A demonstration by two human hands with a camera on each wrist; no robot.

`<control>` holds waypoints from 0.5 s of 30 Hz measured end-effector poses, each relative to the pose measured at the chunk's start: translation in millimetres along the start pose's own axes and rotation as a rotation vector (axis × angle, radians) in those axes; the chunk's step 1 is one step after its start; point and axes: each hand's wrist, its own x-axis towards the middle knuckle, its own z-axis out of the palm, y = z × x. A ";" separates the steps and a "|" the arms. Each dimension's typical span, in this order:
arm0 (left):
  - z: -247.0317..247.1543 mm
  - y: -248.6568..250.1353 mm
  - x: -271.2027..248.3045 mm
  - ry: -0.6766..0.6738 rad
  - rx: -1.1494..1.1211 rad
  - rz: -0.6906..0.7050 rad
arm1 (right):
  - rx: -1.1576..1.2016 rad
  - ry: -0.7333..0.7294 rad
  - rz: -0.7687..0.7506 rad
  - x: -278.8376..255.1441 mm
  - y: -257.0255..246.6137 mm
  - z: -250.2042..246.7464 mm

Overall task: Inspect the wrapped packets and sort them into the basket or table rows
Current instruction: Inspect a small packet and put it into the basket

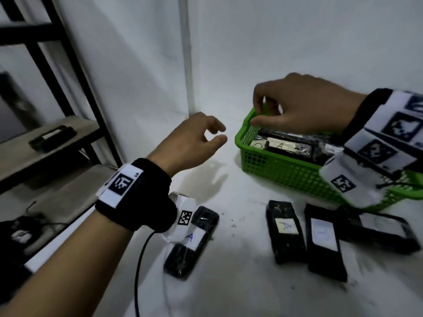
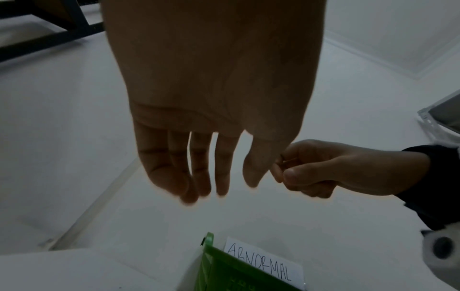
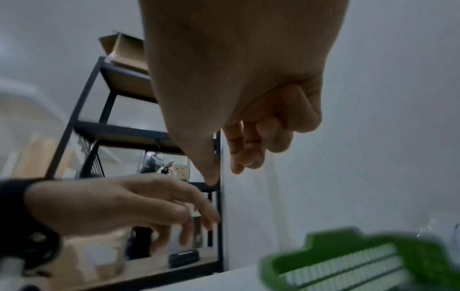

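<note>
A green mesh basket (image 1: 274,170) at the back right of the white table holds black wrapped packets (image 1: 281,145) with white labels. In the left wrist view the basket (image 2: 224,265) carries a paper reading ABNORMAL (image 2: 263,261). My right hand (image 1: 286,106) hovers over the basket's far left corner with its fingers curled and nothing in them; the basket (image 3: 348,261) lies below it, apart. My left hand (image 1: 199,136) hangs left of the basket, loosely curled and empty. On the table lie a packet marked A (image 1: 191,241) beside my left wrist and three more side by side (image 1: 286,229), (image 1: 324,239), (image 1: 375,227).
A black metal shelf unit (image 1: 68,88) stands to the left, with a dark device (image 1: 52,138) on its board. The white wall corner (image 1: 190,88) rises just behind the basket. A black cable (image 1: 142,259) hangs from my left wrist over the table's left edge.
</note>
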 end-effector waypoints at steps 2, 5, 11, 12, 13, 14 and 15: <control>-5.0 -2.2 -13.8 -0.126 0.094 -0.049 | 0.060 -0.071 -0.030 -6.6 -20.6 14.5; -4.2 -9.2 -34.7 -0.415 0.177 -0.167 | 0.091 -0.168 -0.080 -18.0 -53.1 44.0; 17.3 -17.1 -59.0 -0.688 0.252 -0.228 | 0.163 -0.430 -0.011 -20.4 -83.8 79.5; 18.9 -17.7 -60.1 -0.679 0.223 -0.221 | 0.191 -0.478 0.015 -20.8 -84.3 80.9; 18.6 -18.6 -60.6 -0.657 0.164 -0.226 | 0.220 -0.499 0.041 -21.7 -85.1 80.6; 17.2 -18.4 -60.4 -0.623 0.078 -0.237 | 0.248 -0.496 0.072 -23.4 -84.7 79.3; 14.4 -18.3 -59.8 -0.571 -0.025 -0.250 | 0.278 -0.476 0.104 -25.6 -84.5 76.9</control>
